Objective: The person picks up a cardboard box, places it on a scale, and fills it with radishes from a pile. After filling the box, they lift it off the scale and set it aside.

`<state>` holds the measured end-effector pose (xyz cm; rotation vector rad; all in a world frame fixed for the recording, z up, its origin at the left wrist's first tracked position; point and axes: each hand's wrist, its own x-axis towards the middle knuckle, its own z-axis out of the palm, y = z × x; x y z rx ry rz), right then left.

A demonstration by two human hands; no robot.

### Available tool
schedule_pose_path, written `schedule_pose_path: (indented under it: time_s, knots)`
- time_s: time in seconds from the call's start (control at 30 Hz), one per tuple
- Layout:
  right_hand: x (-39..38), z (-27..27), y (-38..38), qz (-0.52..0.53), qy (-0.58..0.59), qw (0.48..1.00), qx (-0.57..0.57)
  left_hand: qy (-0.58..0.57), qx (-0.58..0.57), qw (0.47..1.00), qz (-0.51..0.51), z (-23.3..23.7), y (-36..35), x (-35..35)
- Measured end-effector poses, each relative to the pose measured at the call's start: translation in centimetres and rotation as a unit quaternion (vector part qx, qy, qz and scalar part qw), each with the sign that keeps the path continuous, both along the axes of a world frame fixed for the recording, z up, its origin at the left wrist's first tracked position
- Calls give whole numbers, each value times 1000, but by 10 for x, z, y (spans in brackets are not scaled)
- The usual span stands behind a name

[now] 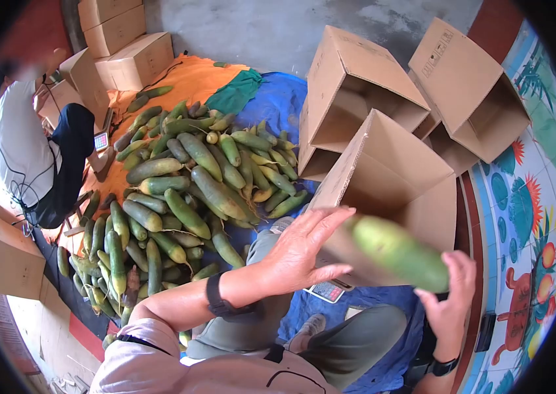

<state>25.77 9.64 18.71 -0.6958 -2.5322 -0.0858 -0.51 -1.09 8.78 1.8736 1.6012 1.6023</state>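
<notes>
A long green radish [396, 252], smeared by motion, lies aslant in front of an open cardboard box [416, 164]. My right hand [450, 295] grips its lower right end between thumb and fingers. Close to its other end, my left hand [307, 253] has its fingers stretched out and thumb apart, overlapping the near side of the box. A large heap of green radishes [189, 184], some with thin root tails, lies to the left. Below the box, a scale with a keypad [326, 292] is partly hidden by my left arm.
Several empty cardboard boxes [373, 72] stand at the back right on the blue tarp [291, 98]. Orange sheeting [192, 72] lies behind the heap. A person [28, 144] sits at the left near stacked boxes [137, 62]. A picture-covered wall [521, 262] borders the right side.
</notes>
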Motion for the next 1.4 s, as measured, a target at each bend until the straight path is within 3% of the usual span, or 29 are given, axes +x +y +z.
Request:
schedule_pose_path:
  time_s: [0.03,0.1,0.27,0.33,0.37,0.47,0.5,0.6,0.7,0.73,0.83,0.97,1.07,1.1,1.17,1.2,1.23,1.3,1.4]
  knots:
    - [3,2,7,-52,18,998,-1,-1,0,1000,-5,-1,7,2]
    - [1,10,25,-92,57,993,-52,139,21,988,66,-4,23,5]
    - [-9,11,77,-119,-10,992,-47,211,-15,975,62,-27,44,11]
    - [-18,8,97,-116,-154,977,-86,213,-19,975,63,-27,42,11]
    - [-21,1,108,-110,-157,978,-87,217,-21,974,63,-27,41,11]
    - [-44,-19,131,-112,-365,910,-161,219,-13,973,78,-33,38,12]
    - [-51,-28,136,-103,-368,910,-159,215,-4,973,77,-36,38,12]
    - [-63,-64,145,-67,-500,844,-183,223,-1,971,82,-36,36,11]
    - [-68,-84,149,-16,-510,820,-258,228,-2,971,72,-36,36,10]
    - [-75,-75,141,-18,-500,795,-342,229,-2,971,71,-35,36,10]
    - [-70,-74,137,-57,-448,794,-408,227,2,971,80,-37,39,12]
    - [-60,-47,130,-49,-428,795,-426,219,2,972,82,-37,37,11]
    - [-56,-23,99,44,-289,893,-341,182,21,981,60,-33,34,6]
    - [-55,-18,84,45,-292,891,-344,179,17,982,61,-33,30,3]
    - [-48,-11,52,21,-183,936,-299,131,27,990,53,-36,17,-10]
    - [-43,-10,38,-13,-172,940,-296,138,35,985,99,-44,9,-19]
    - [-35,-14,29,-15,-176,936,-304,121,3,986,115,-51,-2,-32]
    - [-20,-23,14,-34,-129,974,-182,114,-62,977,170,-81,-30,-61]
    - [3,-39,6,-76,-114,975,-176,135,-207,941,229,-140,-90,-99]
